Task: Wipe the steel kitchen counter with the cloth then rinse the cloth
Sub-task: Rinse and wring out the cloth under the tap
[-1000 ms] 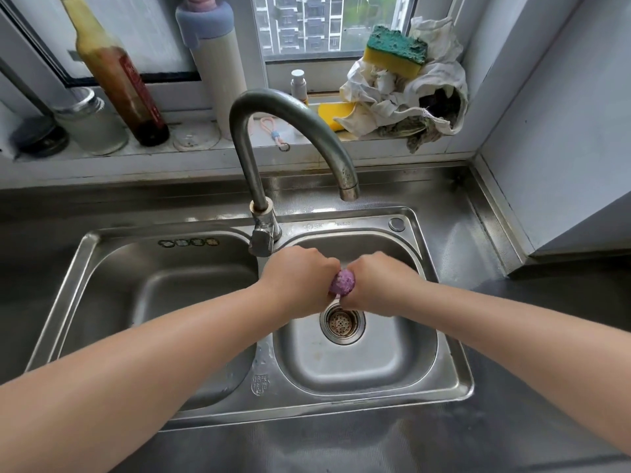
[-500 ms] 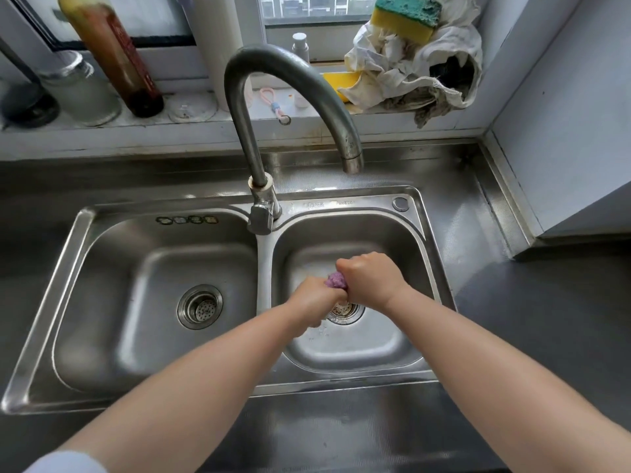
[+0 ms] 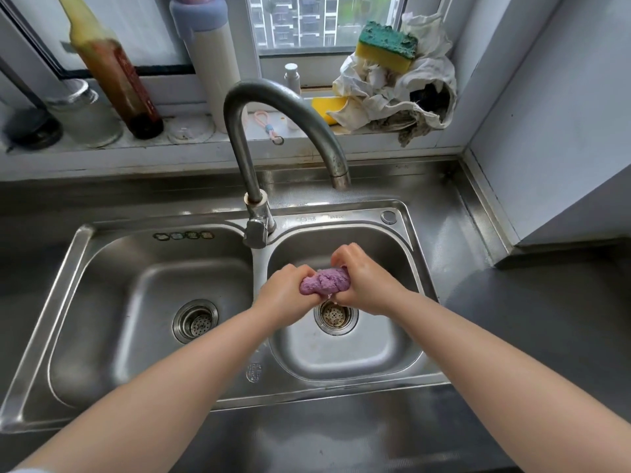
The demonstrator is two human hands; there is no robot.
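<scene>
A purple cloth [image 3: 326, 280], bunched into a twisted roll, is held over the drain [image 3: 335, 315] of the right sink basin [image 3: 397, 349]. My left hand [image 3: 285, 293] grips its left end and my right hand [image 3: 363, 285] grips its right end, both fists curled tight. A few drops hang under the cloth. The curved steel tap [image 3: 283, 124] arches above the basin, and no water runs from its spout. The steel counter [image 3: 512, 322] surrounds the double sink.
The left basin [image 3: 112, 336] has its own drain. On the window sill stand a sauce bottle [image 3: 112, 70], a glass jar [image 3: 82, 110], a white and blue flask [image 3: 211, 52], a green and yellow sponge [image 3: 386, 46] on crumpled white rags [image 3: 406, 97]. A grey wall [image 3: 563, 124] closes the right side.
More of the purple cloth shows between my fists now. My hands have rotated against each other over the right drain, the right one rising above the left.
</scene>
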